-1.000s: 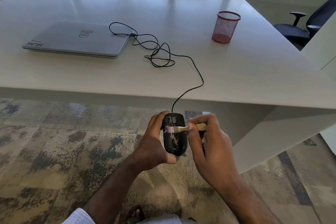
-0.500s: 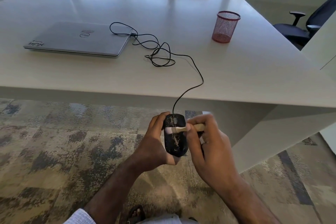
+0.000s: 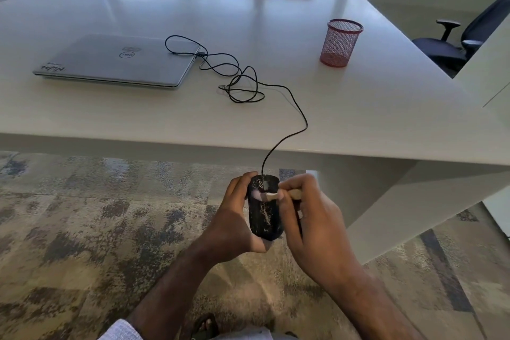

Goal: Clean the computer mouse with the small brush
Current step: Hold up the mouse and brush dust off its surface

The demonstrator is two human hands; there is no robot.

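A black computer mouse (image 3: 265, 217), speckled with pale dust, is held in the air below the table's front edge. My left hand (image 3: 234, 225) cups it from the left and underneath. My right hand (image 3: 311, 229) pinches a small brush (image 3: 276, 195) with a pale wooden handle. Its light bristles lie across the upper part of the mouse, near the wheel. The mouse's black cable (image 3: 287, 135) runs up over the table edge to a tangle of loops.
On the white table (image 3: 358, 119) lie a closed silver laptop (image 3: 116, 61) at the left and a red mesh pen cup (image 3: 340, 42) at the right. A black office chair (image 3: 452, 44) stands far right. Patterned carpet (image 3: 82, 229) lies below.
The brush bristles have slid slightly leftward across the top of the mouse. Both hands and the mouse stay in nearly the same place.
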